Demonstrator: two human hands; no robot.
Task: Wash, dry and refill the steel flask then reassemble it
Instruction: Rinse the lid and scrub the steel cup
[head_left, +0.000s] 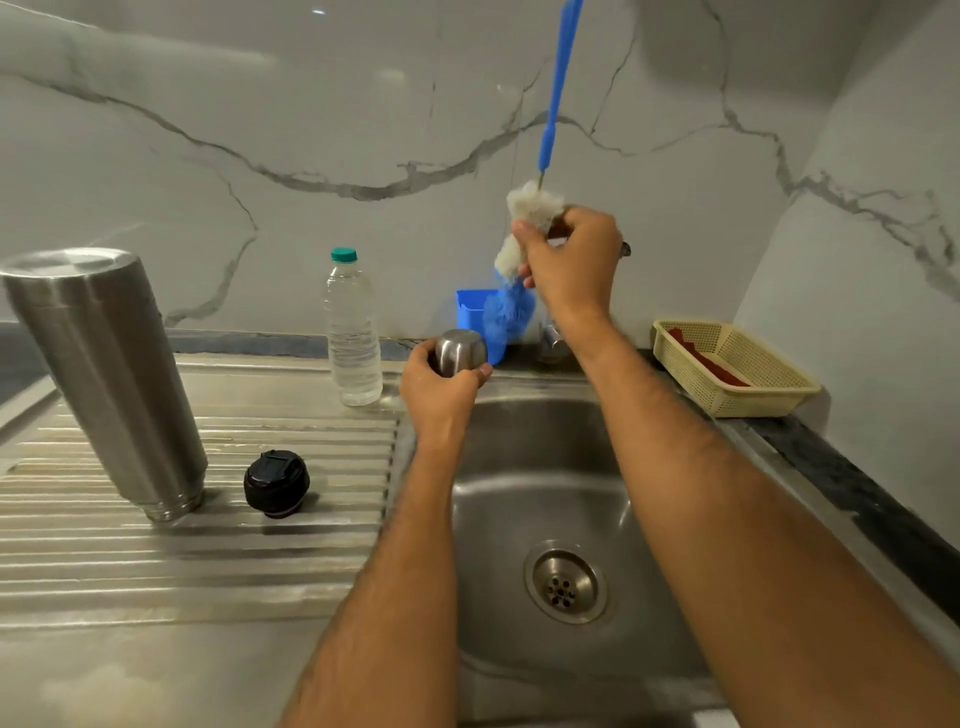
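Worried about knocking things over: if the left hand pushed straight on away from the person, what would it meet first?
Probably the blue container against the wall, just beyond the left hand and its steel cup; depth is unclear.

One steel flask body (109, 374) is counted, standing mouth down on the draining board. One black stopper (276, 483) is seen, and one small steel cup (460, 352). One clear water bottle (352, 332) is counted. One long bottle brush (511, 280) is present. One blue container (470, 306) and one yellow basket (737, 369) are counted. Two hands are seen: left (439, 395), right (569, 260).
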